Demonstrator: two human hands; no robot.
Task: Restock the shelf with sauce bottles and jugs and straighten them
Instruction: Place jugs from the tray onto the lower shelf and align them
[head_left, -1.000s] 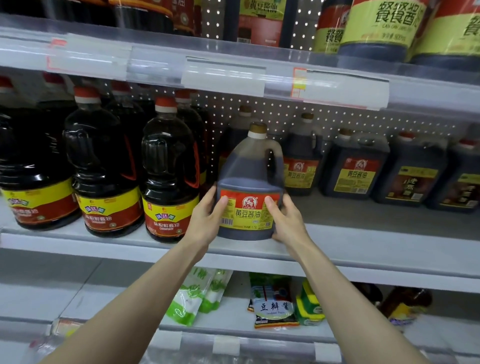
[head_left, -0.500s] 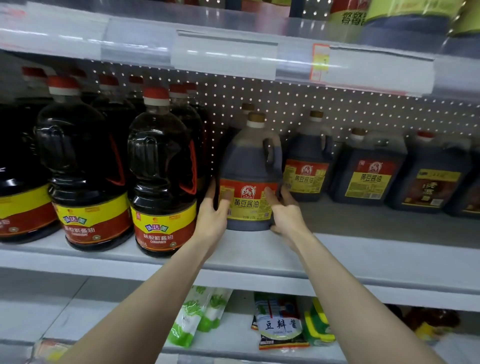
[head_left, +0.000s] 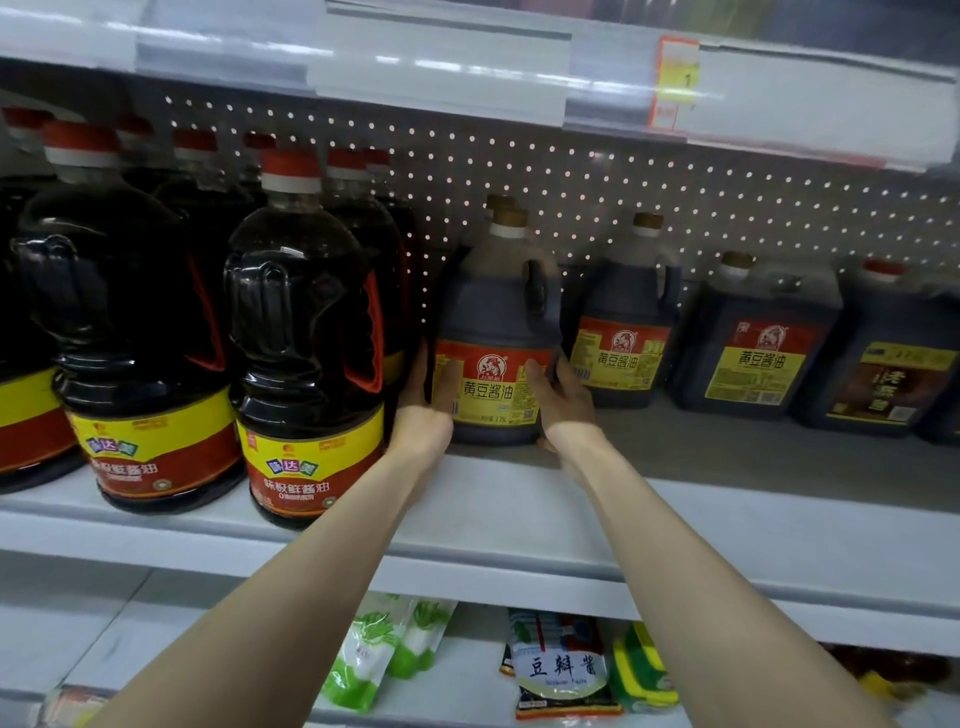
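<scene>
My arms are both bare from the bottom edge of view up to the wrists, with no sleeve showing on either. My left hand and my right hand are bare too: I wear no glove, no watch, no band and no ring.

The soy sauce jug is stood on the shelf, set back from its front edge. Just left of the jug, the large bottles are ranked in rows, nearer the edge. Behind the jug a second jug's cap is seen. Right of the jug, three more jugs are lined along the pegboard. The jug is flanked by the left hand and right hand, both touching it. Below the jug, packets are laid on a lower shelf
</scene>
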